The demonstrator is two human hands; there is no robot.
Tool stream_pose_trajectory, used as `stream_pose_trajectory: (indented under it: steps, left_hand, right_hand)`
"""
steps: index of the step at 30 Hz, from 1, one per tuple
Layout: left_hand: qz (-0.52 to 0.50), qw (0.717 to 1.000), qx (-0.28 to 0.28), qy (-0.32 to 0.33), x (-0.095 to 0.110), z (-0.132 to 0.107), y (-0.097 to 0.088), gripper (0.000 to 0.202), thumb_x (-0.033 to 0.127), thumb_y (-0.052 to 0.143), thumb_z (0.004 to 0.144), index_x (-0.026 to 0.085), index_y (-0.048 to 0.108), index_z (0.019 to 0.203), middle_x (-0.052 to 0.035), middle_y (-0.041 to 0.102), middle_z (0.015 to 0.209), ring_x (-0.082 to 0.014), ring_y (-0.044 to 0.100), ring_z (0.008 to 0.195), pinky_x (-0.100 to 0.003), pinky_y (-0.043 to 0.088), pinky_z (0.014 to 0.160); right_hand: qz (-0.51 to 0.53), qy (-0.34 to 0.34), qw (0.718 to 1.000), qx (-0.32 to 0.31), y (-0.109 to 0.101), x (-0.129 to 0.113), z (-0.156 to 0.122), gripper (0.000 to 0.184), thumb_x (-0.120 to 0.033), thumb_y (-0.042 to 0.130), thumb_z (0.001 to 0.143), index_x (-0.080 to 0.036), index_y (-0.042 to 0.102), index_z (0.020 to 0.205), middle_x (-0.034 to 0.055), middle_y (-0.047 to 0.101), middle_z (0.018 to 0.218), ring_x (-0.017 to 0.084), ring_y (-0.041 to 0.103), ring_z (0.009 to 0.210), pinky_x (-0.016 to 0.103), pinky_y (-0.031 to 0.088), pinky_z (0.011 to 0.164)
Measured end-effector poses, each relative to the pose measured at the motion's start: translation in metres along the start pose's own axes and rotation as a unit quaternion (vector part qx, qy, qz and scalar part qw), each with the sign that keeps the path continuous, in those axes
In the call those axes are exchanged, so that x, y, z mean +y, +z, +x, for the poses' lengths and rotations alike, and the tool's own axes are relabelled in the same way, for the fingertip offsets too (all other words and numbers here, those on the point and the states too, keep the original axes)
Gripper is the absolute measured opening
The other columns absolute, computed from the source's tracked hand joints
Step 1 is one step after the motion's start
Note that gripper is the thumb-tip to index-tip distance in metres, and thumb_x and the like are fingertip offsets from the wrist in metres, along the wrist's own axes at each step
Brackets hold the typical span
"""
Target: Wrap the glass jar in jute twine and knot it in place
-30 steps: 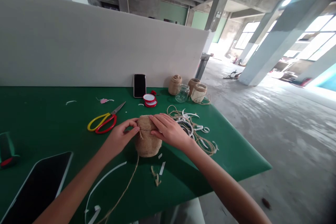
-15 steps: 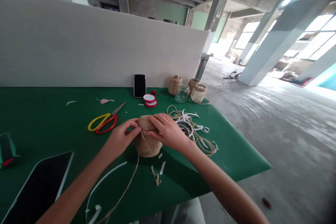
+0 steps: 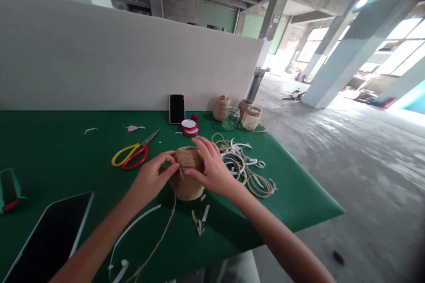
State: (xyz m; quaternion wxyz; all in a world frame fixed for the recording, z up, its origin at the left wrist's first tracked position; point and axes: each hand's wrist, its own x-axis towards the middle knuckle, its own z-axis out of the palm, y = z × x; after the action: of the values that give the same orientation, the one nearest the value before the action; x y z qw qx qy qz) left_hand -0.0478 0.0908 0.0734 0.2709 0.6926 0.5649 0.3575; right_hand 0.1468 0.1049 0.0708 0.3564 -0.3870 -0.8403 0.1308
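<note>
A jar wrapped in brown twine [image 3: 186, 172] stands upright on the green table [image 3: 59, 154] in front of me. My left hand [image 3: 153, 177] pinches the twine against the jar's left side. My right hand [image 3: 212, 168] cups the jar's right side, thumb pressed to the wrap and fingers reaching over the rim. A loose strand of twine [image 3: 159, 239] hangs from the jar toward the table's near edge.
Yellow and red scissors [image 3: 131, 154] lie left of the jar. A tangle of twine and white strips [image 3: 242, 163] lies to the right. At the back stand a phone [image 3: 177, 108], red lids [image 3: 190, 126], a glass jar [image 3: 230, 118] and wrapped jars [image 3: 251, 117]. A tablet [image 3: 49, 234] lies near left.
My right hand has shifted from lying over the jar's top to gripping its right side with fingers raised. The jar has turned a little upright. The left hand has stayed pinched.
</note>
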Motion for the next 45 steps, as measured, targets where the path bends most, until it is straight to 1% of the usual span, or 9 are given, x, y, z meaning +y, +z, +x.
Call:
stream_pose_trajectory:
  steps: [3, 8, 14, 24, 33, 37, 40, 42, 45]
  left_hand:
    - [-0.006, 1.000, -0.003, -0.008, 0.000, -0.001, -0.001, 0.030, 0.049, 0.051, 0.076, 0.021, 0.056, 0.071, -0.0060, 0.057, 0.121, -0.0263, 0.057, 0.104, -0.030, 0.051, 0.075]
    - [-0.009, 1.000, -0.004, -0.008, 0.000, -0.001, -0.001, 0.028, 0.048, 0.053, 0.076, 0.020, 0.056, 0.072, -0.0061, 0.057, 0.121, -0.0253, 0.055, 0.107, -0.029, 0.050, 0.079]
    - [-0.032, 0.998, -0.046, 0.009, -0.004, 0.000, -0.005, 0.029, 0.048, 0.048, 0.078, 0.021, 0.059, 0.080, -0.0082, 0.053, 0.127, -0.0269, 0.054, 0.110, -0.031, 0.051, 0.080]
    - [0.073, 0.996, -0.025, 0.048, -0.009, 0.005, -0.005, 0.029, 0.047, 0.042, 0.083, 0.022, 0.055, 0.080, -0.0072, 0.059, 0.116, -0.0244, 0.056, 0.104, -0.033, 0.046, 0.084]
    - [0.134, 0.989, -0.008, 0.061, -0.008, 0.001, -0.004, 0.020, 0.041, 0.042, 0.085, 0.023, 0.050, 0.081, -0.0019, 0.061, 0.077, -0.0182, 0.058, 0.071, -0.027, 0.045, 0.063]
    - [0.116, 0.989, -0.004, 0.093, -0.010, 0.003, -0.003, 0.022, 0.041, 0.041, 0.084, 0.022, 0.051, 0.080, -0.0070, 0.060, 0.099, -0.0218, 0.057, 0.095, -0.032, 0.046, 0.079]
    - [0.106, 0.986, -0.013, 0.127, -0.009, 0.004, -0.006, 0.020, 0.039, 0.042, 0.084, 0.022, 0.051, 0.078, -0.0077, 0.042, 0.135, -0.0254, 0.037, 0.126, -0.039, 0.035, 0.100]
    - [0.085, 0.987, -0.042, 0.128, -0.007, 0.003, -0.008, 0.018, 0.037, 0.043, 0.084, 0.022, 0.050, 0.076, -0.0048, 0.036, 0.142, -0.0251, 0.032, 0.131, -0.038, 0.032, 0.103]
    - [0.052, 0.989, -0.079, 0.115, -0.005, 0.003, -0.011, 0.018, 0.036, 0.044, 0.084, 0.023, 0.048, 0.074, -0.0041, 0.044, 0.138, -0.0239, 0.043, 0.123, -0.034, 0.038, 0.097]
  right_hand:
    - [0.095, 0.141, 0.985, 0.036, 0.012, -0.001, -0.016, 0.107, -0.054, 0.067, 0.066, -0.018, 0.001, 0.142, 0.0169, 0.017, 0.146, 0.029, 0.025, 0.133, 0.047, 0.028, 0.106]
    - [0.243, 0.227, 0.943, -0.013, 0.030, -0.002, -0.029, 0.116, -0.046, 0.073, 0.062, -0.020, -0.008, 0.142, 0.0147, 0.034, 0.138, 0.026, 0.036, 0.127, 0.043, 0.030, 0.105]
    - [0.292, 0.219, 0.931, -0.005, 0.032, 0.003, -0.026, 0.108, -0.038, 0.073, 0.064, -0.021, 0.000, 0.142, 0.0131, 0.035, 0.137, 0.024, 0.038, 0.125, 0.041, 0.030, 0.105]
    - [0.328, 0.203, 0.923, -0.010, 0.029, 0.006, -0.026, 0.098, -0.032, 0.073, 0.064, -0.020, 0.010, 0.139, 0.0115, 0.041, 0.132, 0.023, 0.043, 0.120, 0.038, 0.035, 0.102]
    - [0.330, 0.213, 0.920, -0.011, 0.031, 0.010, -0.028, 0.099, -0.034, 0.073, 0.064, -0.021, 0.009, 0.139, 0.0115, 0.041, 0.132, 0.023, 0.043, 0.121, 0.039, 0.033, 0.103]
    - [0.341, 0.205, 0.917, -0.017, 0.027, 0.009, -0.029, 0.097, -0.032, 0.074, 0.064, -0.020, 0.012, 0.138, 0.0118, 0.043, 0.130, 0.023, 0.045, 0.119, 0.039, 0.036, 0.101]
    - [0.338, 0.196, 0.920, -0.034, 0.022, 0.009, -0.028, 0.096, -0.032, 0.073, 0.064, -0.021, 0.012, 0.137, 0.0113, 0.043, 0.131, 0.023, 0.044, 0.120, 0.038, 0.035, 0.102]
    - [0.339, 0.190, 0.920, -0.055, 0.019, 0.010, -0.027, 0.098, -0.032, 0.073, 0.064, -0.021, 0.010, 0.138, 0.0110, 0.042, 0.132, 0.022, 0.043, 0.121, 0.037, 0.035, 0.102]
    - [0.333, 0.184, 0.921, -0.081, 0.017, 0.011, -0.026, 0.102, -0.035, 0.073, 0.064, -0.021, 0.005, 0.139, 0.0115, 0.039, 0.134, 0.022, 0.043, 0.122, 0.037, 0.036, 0.101]
